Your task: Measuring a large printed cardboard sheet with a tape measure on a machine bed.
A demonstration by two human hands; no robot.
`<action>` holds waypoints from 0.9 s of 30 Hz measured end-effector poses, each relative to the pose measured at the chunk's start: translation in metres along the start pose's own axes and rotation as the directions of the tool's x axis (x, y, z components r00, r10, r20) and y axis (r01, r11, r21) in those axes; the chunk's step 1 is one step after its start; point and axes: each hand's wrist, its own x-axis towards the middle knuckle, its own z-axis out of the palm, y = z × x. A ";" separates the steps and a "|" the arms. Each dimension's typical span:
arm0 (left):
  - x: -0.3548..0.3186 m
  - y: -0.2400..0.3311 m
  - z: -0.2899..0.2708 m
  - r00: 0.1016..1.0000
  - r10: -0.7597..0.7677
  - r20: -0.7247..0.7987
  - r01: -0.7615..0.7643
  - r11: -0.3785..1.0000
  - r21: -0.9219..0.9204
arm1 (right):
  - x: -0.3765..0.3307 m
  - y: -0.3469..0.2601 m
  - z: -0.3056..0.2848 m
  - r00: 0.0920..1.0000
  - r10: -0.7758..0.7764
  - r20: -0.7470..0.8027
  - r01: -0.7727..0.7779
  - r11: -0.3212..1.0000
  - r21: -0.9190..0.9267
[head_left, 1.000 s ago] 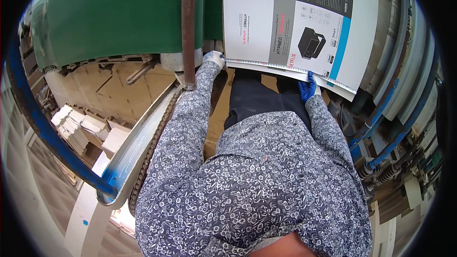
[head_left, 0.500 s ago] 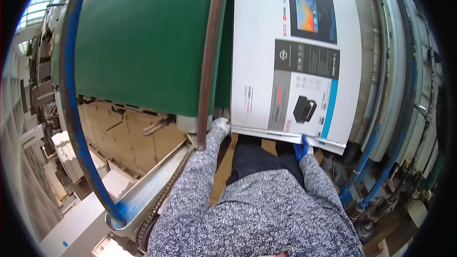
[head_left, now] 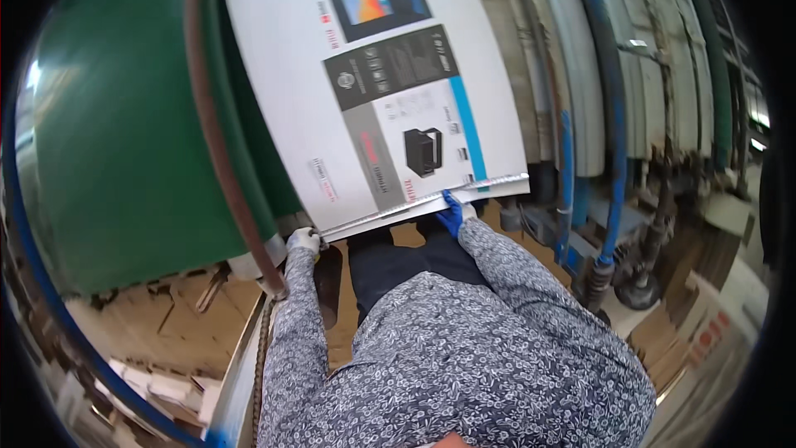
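Head view: hands (head_left: 303, 240) gripping printed carton (head_left: 373, 91); carton top cut off.

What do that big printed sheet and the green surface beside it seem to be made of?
The printed sheet looks like flat cardboard with a smooth white printed face; its lower edge shows a thin layered board profile. The green surface seems a matte rubbery or plastic belt, uniform and unshiny, though blur leaves that open. The left hand wears a whitish glove, the right hand a blue one, likely coated fabric.

The big printed carton (head_left: 381, 83) fills the upper centre, blocking reach ahead. A green belt (head_left: 116, 133) and rust-brown rail (head_left: 220, 141) close the left; blue pipes (head_left: 613, 141) crowd the right. Only the lower-centre floor gap stays passable.
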 end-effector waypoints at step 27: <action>0.006 0.029 -0.013 0.987 -0.090 0.133 0.090 0.996 0.006 | -0.043 -0.096 -0.084 0.991 -0.128 -0.036 0.125 0.988 -0.086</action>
